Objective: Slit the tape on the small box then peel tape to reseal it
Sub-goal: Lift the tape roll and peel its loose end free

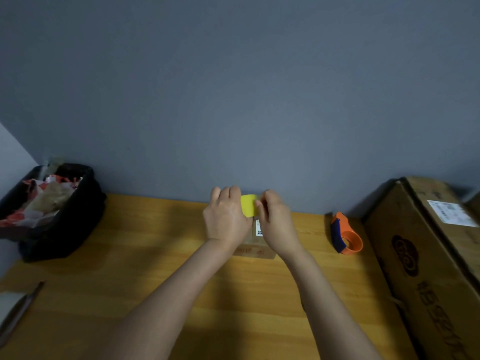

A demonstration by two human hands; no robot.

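A small brown cardboard box with red print and a white label sits on the wooden table near the wall, mostly hidden under my hands. Above it I hold a yellow tape roll. My left hand grips the roll from the left. My right hand presses its thumb and fingertips on the roll's right edge, pinching at the tape there. Whether a tape end is lifted I cannot tell.
An orange and blue tape dispenser lies to the right. A large cardboard carton fills the right side. A black bin of scraps stands at the left. A knife lies at the near left edge.
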